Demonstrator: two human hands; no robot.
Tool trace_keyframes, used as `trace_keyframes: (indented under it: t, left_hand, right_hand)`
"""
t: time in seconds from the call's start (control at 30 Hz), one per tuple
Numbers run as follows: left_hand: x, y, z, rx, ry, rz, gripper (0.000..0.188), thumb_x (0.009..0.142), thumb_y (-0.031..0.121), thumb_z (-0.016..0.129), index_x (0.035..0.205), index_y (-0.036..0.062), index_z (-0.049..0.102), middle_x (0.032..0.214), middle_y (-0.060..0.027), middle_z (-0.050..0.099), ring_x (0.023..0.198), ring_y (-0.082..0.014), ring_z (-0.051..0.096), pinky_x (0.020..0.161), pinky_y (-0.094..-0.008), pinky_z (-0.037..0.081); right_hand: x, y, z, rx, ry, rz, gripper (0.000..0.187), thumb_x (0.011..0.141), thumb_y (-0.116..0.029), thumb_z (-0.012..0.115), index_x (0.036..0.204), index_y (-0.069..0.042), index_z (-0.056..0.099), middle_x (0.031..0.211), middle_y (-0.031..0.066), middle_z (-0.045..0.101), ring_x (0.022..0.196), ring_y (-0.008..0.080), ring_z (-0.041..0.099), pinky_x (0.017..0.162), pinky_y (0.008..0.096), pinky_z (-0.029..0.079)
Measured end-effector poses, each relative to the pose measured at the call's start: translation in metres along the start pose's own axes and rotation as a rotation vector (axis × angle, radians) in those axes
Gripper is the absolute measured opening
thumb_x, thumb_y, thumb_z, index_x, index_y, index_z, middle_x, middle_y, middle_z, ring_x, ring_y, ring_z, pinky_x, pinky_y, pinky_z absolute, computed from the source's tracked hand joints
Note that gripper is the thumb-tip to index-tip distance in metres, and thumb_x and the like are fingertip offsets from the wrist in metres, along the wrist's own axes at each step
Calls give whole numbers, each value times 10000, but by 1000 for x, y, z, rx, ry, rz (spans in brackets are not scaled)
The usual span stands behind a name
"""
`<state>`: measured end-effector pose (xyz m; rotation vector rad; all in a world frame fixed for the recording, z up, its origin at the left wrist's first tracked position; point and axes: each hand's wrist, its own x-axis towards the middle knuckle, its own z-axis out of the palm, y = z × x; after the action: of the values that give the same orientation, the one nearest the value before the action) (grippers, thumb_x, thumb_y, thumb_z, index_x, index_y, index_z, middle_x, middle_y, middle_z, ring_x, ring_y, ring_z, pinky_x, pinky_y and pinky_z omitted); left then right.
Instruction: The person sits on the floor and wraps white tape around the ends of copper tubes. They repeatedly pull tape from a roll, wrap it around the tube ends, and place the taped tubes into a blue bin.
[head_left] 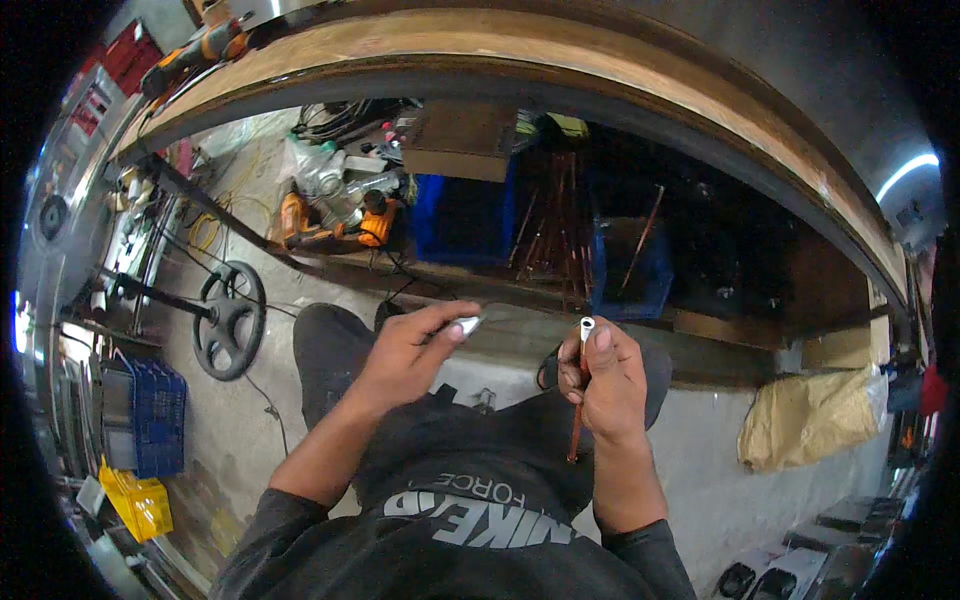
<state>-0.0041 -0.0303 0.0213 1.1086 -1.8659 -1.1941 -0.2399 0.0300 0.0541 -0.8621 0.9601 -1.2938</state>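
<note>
A workshop with a bare concrete floor (pixel 250 430) lies under a curved-looking wooden bench (pixel 480 38), and the person sits facing it. The left hand (pixel 408 352) reaches in from the lower left, palm down, its thumb and forefinger pinching a small white piece (pixel 467 325). To its right, apart from it, the right hand (pixel 612 385) is raised with the thumb up, its curled fingers closed on a reddish-brown rod (pixel 575 435) that stands nearly upright, with a white ring-shaped end (pixel 587 327) above the thumb. The left fingers cover part of the white piece, so its full shape cannot be told; the right fingers hide the rod's middle, and the shelf beyond is mostly too dark to read. Around them, left to right, are a yellow bin (pixel 140 505), a blue crate (pixel 158 415), a black handwheel (pixel 213 313), orange power tools (pixel 297 220), a cardboard box (pixel 455 155) above a blue bin (pixel 462 225), more rods (pixel 562 225) and a tan sack (pixel 810 420).
</note>
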Motion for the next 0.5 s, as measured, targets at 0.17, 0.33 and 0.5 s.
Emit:
trace_keyframes:
  t: [0.17,0.33,0.5]
  left_hand:
    - [-4,-2,0,-130,-15,48,424,960,224,618,1332,32,550,1133,-119,665,1027,-181,628,911,-319,481]
    - [-6,-4,-4,-301,-141,-32,685,860,268,747,1439,54,451,1285,-104,583,1187,-200,553,1034,-370,426]
    - [-2,-36,14,-162,-151,28,538,776,184,758,1263,20,598,1233,-114,634,1187,-240,578,1030,-373,432]
  right_hand:
    - [17,27,10,-90,-13,24,350,992,-379,598,932,-35,626,683,-43,516,576,30,421,511,211,331]
    - [14,54,1,-386,-24,74,286,975,-299,633,1001,-14,644,749,-11,554,654,71,479,590,248,393]
    - [-23,60,-16,-743,-152,15,310,948,-277,628,1126,-27,673,1056,172,692,977,269,668,859,388,512]
